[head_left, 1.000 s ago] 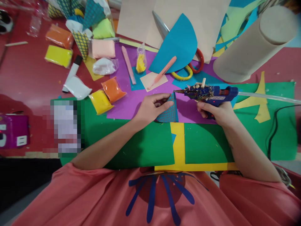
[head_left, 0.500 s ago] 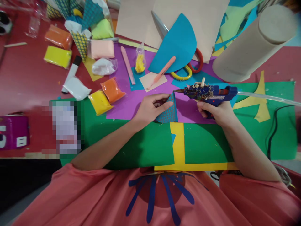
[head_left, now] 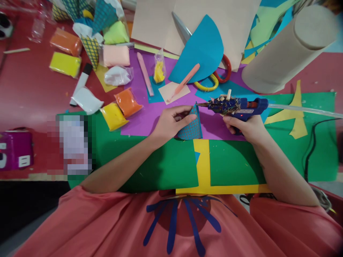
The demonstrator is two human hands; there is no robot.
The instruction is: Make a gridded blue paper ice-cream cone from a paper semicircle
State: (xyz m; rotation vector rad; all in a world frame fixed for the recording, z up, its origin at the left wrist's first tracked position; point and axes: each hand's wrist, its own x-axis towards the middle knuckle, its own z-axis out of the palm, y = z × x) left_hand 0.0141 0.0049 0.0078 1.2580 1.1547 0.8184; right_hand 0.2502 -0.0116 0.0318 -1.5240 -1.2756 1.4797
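Observation:
My left hand is closed on a small blue paper cone with a grid pattern, thumb across its front. In my right hand is a blue hot glue gun, its barrel crusted with debris and a red light on its body. The nozzle tip is at the top of the cone's right edge; whether it touches cannot be made out. A clear glue stick sticks out of the gun's back. Beneath the hands lies a purple sheet over a green one.
Scissors lie partly under a blue cut-out, with a peach marker on top. Several clay packets, including an orange one, sit at left. A large pale cylinder stands at back right. A black cord trails at right.
The glue gun has shifted slightly to the left along with its nozzle tip at the cone's upper edge. My left hand and the cone have hardly moved.

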